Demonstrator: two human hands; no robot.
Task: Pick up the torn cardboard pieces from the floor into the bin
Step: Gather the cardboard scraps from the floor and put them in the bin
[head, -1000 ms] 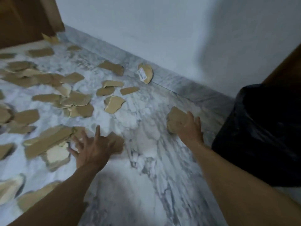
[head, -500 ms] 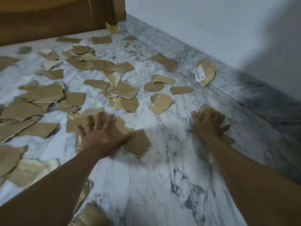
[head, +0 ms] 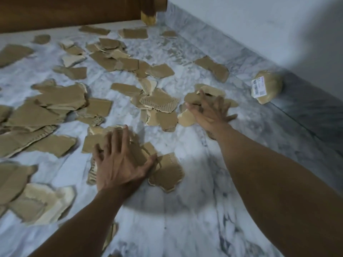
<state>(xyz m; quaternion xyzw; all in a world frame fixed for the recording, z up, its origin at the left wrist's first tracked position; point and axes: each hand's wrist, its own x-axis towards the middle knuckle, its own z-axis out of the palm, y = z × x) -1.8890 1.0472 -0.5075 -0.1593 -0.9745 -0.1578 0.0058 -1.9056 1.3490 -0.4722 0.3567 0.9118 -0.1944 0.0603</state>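
Dozens of ragged brown cardboard pieces (head: 55, 97), some showing corrugated ridges, lay scattered over a white, grey-veined marble floor (head: 185, 210). The left hand (head: 118, 162) pressed flat, fingers splayed, on one cluster. The blurred right hand (head: 209, 110) lay spread on another. One white-labelled piece (head: 269, 86) sat by the grey skirting (head: 278, 58). Dark wooden furniture (head: 74, 12) stood beyond.

Torn cardboard pieces (head: 55, 101) litter the white, grey-veined marble floor (head: 185, 229) in front of me — many overlapping in loose heaps, one bearing a white barcode label (head: 258, 87) lying right against the grey skirting (head: 241, 52).
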